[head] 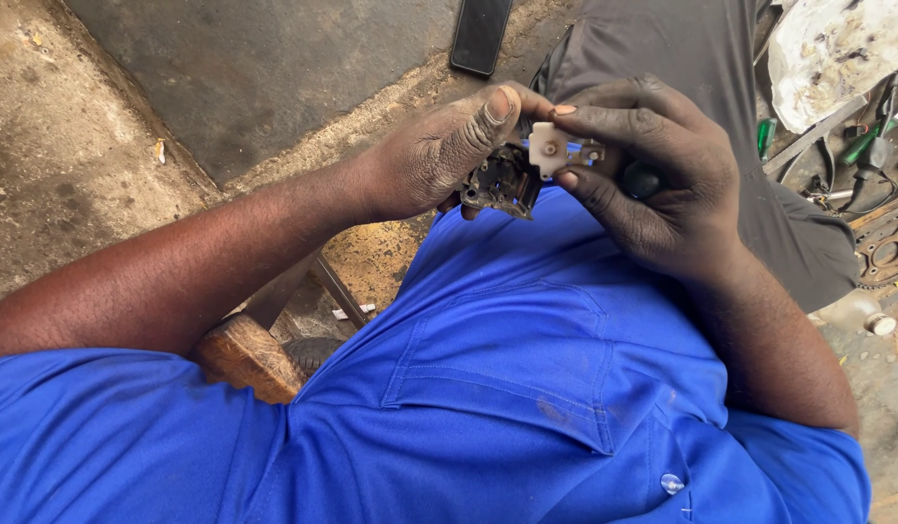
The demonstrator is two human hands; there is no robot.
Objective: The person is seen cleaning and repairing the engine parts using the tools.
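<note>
My left hand grips a small dark, grimy mechanical part held up over my blue shirt. Against that part, my right hand pinches a small white plastic piece between thumb and forefinger. A dark rounded object also sits in the right palm, partly hidden by the fingers. Both hands meet close together in front of my chest.
A black phone lies on the concrete floor at the top. Tools, cables, a sprocket and a stained white cloth lie at the right. A wooden stool edge shows below my left arm. A small bottle lies at the right.
</note>
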